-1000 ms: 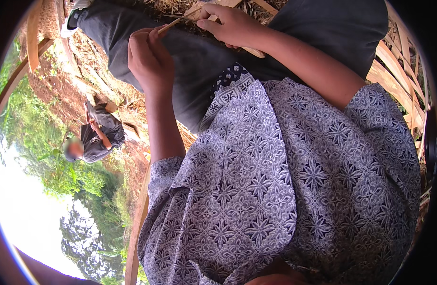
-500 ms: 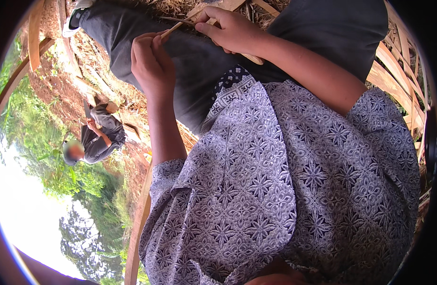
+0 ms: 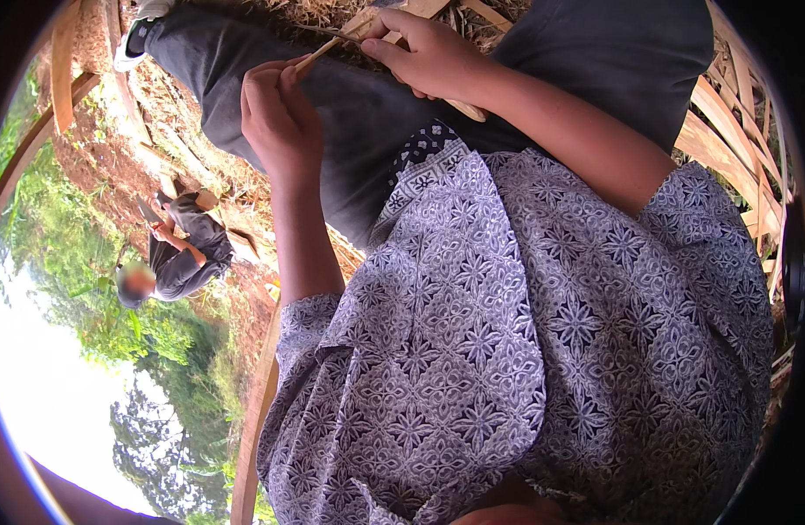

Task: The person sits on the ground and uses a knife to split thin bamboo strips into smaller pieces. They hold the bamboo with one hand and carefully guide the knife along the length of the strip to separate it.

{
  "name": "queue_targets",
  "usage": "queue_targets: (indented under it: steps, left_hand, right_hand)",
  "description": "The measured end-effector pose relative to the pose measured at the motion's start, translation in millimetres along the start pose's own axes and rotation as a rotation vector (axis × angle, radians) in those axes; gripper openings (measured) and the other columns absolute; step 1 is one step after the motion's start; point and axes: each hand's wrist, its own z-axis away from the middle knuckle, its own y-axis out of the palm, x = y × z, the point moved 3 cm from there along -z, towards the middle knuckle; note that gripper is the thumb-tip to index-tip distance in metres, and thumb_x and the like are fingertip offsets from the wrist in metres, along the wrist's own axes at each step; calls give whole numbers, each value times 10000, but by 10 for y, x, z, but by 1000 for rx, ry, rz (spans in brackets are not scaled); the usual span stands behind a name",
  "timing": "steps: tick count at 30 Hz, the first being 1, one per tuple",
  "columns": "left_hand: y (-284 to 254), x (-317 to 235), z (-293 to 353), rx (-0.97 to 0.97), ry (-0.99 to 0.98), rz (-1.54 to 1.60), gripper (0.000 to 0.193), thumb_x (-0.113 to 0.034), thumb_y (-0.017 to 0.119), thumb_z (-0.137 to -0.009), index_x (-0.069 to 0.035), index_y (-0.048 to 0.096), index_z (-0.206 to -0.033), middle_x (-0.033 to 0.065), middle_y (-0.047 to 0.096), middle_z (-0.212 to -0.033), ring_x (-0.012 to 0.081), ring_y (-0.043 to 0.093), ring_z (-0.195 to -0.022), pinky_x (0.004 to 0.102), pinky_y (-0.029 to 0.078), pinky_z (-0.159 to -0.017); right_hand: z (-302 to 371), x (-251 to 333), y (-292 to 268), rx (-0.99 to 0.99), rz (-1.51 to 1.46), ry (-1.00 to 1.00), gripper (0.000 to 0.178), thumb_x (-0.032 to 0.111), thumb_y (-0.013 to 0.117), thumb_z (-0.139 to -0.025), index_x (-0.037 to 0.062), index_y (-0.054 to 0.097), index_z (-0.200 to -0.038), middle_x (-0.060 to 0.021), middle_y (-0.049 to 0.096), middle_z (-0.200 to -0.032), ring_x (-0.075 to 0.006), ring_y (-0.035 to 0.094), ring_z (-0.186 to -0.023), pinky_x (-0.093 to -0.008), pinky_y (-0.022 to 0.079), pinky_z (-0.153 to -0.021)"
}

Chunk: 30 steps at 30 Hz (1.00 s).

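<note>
Two hands work one thin bamboo strip (image 3: 328,48). The left hand (image 3: 280,118) pinches its near end with closed fingers; the right hand (image 3: 433,57) grips its far part. One other person (image 3: 179,254) crouches well apart.

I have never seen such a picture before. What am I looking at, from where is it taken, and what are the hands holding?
A wide fisheye camera on a person's head looks down, so edges bend. You see the person's patterned shirt and dark trousers. The left hand and the right hand both grip a thin light wooden strip above the lap. More wooden strips lie at the right, dry straw at the top. Far left, another person crouches on reddish soil.
</note>
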Motion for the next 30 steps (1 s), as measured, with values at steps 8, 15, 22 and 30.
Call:
queue_targets:
  steps: [8,15,22,30]
  left_hand:
    - [-4,-17,-28,17,0,-47,94,-7,554,-1001,-30,538,-911,111,697,-926,305,663,-815,403,527,-715]
    - [-34,20,31,29,-13,-45,83,-12,557,-1004,-29,545,-923,112,693,-943,307,665,-830,404,530,-723]
    - [-51,13,53,23,-20,-21,85,-10,560,-1003,-27,549,-920,117,687,-949,309,660,-832,407,527,-723]
    - [-58,-30,30,26,10,-29,93,0,553,-1004,-25,522,-920,127,684,-947,313,654,-826,400,529,-723]
  right_hand:
    - [-81,-111,14,5,88,-76,232,352,607,-1031,140,621,-1125,-20,587,-632,-123,591,-477,-289,454,-468]
    - [-163,-466,-49,-29,165,69,231,326,597,-1027,125,607,-1141,-35,590,-628,-153,608,-475,-325,483,-483]
    - [-14,-5,81,53,30,-16,245,359,610,-1030,137,621,-1134,-4,585,-621,-107,584,-469,-276,464,-464]
    - [-61,-222,24,5,134,-18,234,347,604,-1033,128,609,-1116,-14,563,-579,-122,581,-455,-293,456,-456]
